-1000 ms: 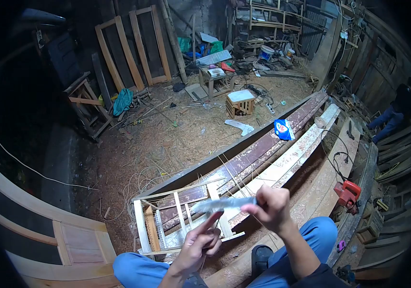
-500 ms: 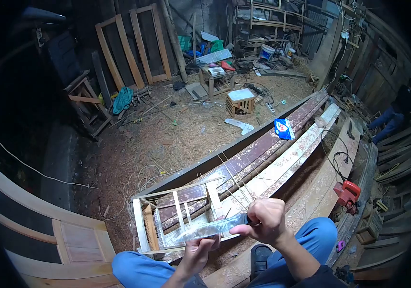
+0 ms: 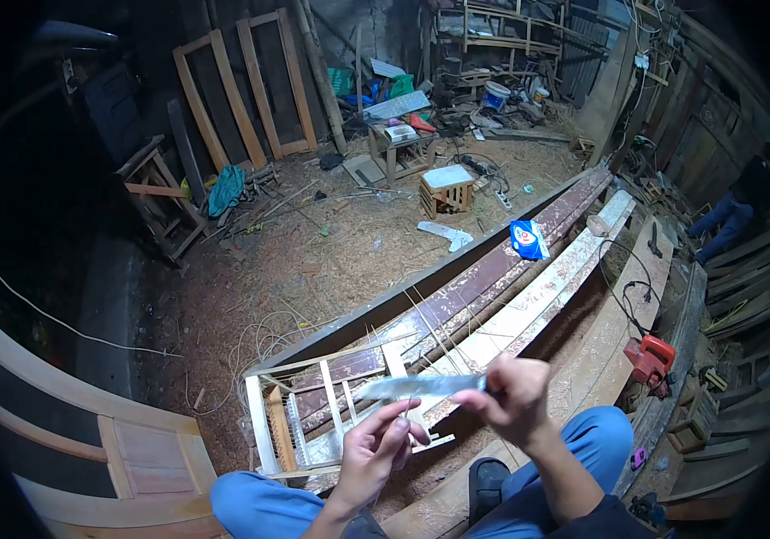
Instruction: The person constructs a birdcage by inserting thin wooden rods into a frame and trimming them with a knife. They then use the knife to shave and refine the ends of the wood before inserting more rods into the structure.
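My right hand (image 3: 518, 400) is wrapped round the dark handle of a knife (image 3: 421, 387). Its broad blade points left across the view and looks slightly smeared by motion. Just under the blade, my left hand (image 3: 380, 451) has its fingers curled together in a pinch. What they hold, if anything, is too thin or hidden to make out. Beneath and to the left of both hands lies a small frame of pale wooden slats (image 3: 329, 395) on the boards, with thin sticks (image 3: 439, 332) scattered beyond it.
Long planks (image 3: 529, 305) stretch away to the right, bearing a blue packet (image 3: 527, 240). A red power tool (image 3: 650, 361) with a black cord sits at right. A wooden panel door (image 3: 138, 449) is at left. Farther off are a small crate stool (image 3: 446, 190) and a person (image 3: 735, 207).
The knife and my right hand have moved up and slightly right. My left hand has risen and turned, with its curled fingers now showing below the blade.
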The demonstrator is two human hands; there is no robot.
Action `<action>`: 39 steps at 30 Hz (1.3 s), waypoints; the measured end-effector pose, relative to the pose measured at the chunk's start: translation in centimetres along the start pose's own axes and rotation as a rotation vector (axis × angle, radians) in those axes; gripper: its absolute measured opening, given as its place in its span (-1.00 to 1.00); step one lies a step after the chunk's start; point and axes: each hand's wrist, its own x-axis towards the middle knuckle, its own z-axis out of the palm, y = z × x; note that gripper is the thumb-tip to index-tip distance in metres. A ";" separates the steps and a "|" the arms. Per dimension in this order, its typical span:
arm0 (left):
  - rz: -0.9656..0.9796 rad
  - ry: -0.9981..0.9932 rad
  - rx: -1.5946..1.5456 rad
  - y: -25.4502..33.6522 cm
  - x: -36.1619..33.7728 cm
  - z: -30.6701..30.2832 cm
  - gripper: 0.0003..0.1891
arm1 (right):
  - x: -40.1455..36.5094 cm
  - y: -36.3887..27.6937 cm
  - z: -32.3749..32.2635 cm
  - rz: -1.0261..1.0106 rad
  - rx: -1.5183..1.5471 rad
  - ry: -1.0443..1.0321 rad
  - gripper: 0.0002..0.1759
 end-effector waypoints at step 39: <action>-0.091 -0.003 -0.137 -0.3 0.0 -1.6 -0.74 | -0.2 -0.2 3.0 0.078 -0.043 -0.179 -0.46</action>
